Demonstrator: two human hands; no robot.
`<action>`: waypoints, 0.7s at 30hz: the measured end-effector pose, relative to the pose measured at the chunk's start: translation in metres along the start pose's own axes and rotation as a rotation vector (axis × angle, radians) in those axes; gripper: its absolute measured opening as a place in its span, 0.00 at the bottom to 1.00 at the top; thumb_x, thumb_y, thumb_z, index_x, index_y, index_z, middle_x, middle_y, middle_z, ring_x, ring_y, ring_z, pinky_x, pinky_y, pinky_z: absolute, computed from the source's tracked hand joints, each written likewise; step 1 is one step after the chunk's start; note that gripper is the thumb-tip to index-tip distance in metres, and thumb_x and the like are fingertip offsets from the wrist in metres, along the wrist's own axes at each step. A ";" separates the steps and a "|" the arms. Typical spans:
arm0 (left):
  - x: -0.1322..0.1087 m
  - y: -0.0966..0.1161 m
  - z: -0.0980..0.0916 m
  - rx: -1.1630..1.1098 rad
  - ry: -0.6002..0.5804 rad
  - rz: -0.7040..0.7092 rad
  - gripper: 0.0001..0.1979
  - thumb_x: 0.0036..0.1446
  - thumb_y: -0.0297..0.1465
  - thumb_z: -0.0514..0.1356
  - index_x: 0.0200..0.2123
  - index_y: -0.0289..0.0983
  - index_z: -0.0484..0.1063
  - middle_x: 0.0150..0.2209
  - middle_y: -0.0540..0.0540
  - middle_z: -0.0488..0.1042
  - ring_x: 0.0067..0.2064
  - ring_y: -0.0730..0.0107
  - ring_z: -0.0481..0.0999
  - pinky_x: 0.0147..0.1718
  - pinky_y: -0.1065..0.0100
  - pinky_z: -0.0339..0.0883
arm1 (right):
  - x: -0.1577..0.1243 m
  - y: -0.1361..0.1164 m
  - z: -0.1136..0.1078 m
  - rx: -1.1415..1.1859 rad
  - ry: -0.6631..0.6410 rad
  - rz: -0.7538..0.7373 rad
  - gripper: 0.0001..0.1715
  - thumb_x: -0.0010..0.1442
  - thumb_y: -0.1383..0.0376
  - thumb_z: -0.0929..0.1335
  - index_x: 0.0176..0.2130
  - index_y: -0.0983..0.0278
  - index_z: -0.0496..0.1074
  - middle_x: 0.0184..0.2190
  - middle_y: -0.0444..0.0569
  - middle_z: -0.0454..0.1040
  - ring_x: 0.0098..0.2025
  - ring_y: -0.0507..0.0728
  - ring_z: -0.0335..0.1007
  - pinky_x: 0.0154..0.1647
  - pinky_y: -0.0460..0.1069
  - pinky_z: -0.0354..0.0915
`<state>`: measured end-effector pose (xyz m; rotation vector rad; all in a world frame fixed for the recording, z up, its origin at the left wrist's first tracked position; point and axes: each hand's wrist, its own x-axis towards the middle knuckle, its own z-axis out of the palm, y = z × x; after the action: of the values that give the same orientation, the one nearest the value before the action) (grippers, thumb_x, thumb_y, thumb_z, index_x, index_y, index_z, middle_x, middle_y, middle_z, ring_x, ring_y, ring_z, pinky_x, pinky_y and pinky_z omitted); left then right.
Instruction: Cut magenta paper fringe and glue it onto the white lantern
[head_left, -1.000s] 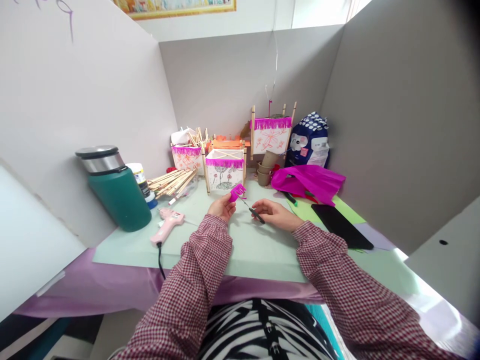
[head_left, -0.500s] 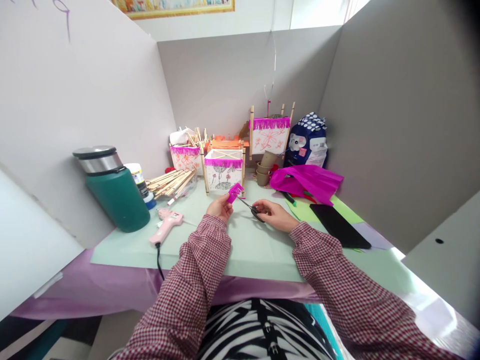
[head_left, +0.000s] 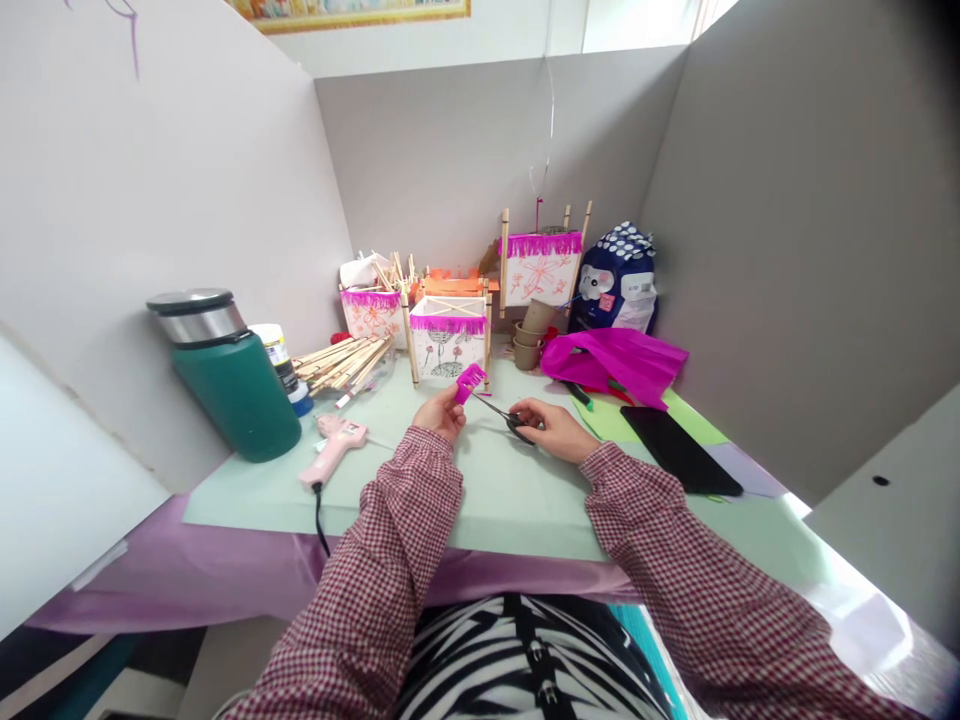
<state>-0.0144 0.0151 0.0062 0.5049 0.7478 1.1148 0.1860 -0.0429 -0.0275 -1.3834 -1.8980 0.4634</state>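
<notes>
My left hand (head_left: 439, 412) pinches a small folded strip of magenta fringed paper (head_left: 470, 381) above the pale green mat (head_left: 420, 470). My right hand (head_left: 553, 428) grips small black-handled scissors (head_left: 504, 416), blades pointing left at the strip's lower edge. A white paper lantern with magenta fringe and wooden posts (head_left: 448, 338) stands just behind the strip.
A green flask (head_left: 225, 375) and a paint bottle (head_left: 281, 365) stand at left, with a pink glue gun (head_left: 334, 446) and wooden sticks (head_left: 343, 363) nearby. Two more lanterns (head_left: 541, 260), paper cups (head_left: 532, 332), magenta crepe paper (head_left: 616, 362), a black phone (head_left: 679, 450) and a blue bag (head_left: 616, 280) lie right. Grey partitions enclose the desk.
The scissors have shifted slightly toward the strip and the blades look closer to it. Both hands stay in nearly the same place.
</notes>
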 end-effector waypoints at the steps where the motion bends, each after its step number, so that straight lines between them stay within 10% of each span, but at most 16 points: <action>1: 0.000 0.000 0.000 -0.008 0.000 0.010 0.04 0.55 0.25 0.58 0.28 0.34 0.65 0.20 0.53 0.70 0.13 0.86 0.59 0.11 0.81 0.54 | 0.000 0.001 -0.001 -0.005 0.006 -0.001 0.18 0.51 0.65 0.66 0.44 0.64 0.69 0.33 0.47 0.72 0.31 0.52 0.66 0.33 0.47 0.63; 21: 0.001 -0.001 -0.001 -0.010 -0.013 0.051 0.01 0.54 0.25 0.58 0.31 0.34 0.66 0.21 0.53 0.69 0.13 0.86 0.57 0.11 0.80 0.53 | 0.000 -0.009 0.004 0.041 0.035 -0.078 0.20 0.50 0.61 0.68 0.44 0.64 0.71 0.30 0.46 0.72 0.31 0.52 0.65 0.34 0.48 0.63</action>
<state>-0.0140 0.0160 0.0044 0.5250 0.7212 1.1614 0.1773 -0.0455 -0.0245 -1.2780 -1.8958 0.4349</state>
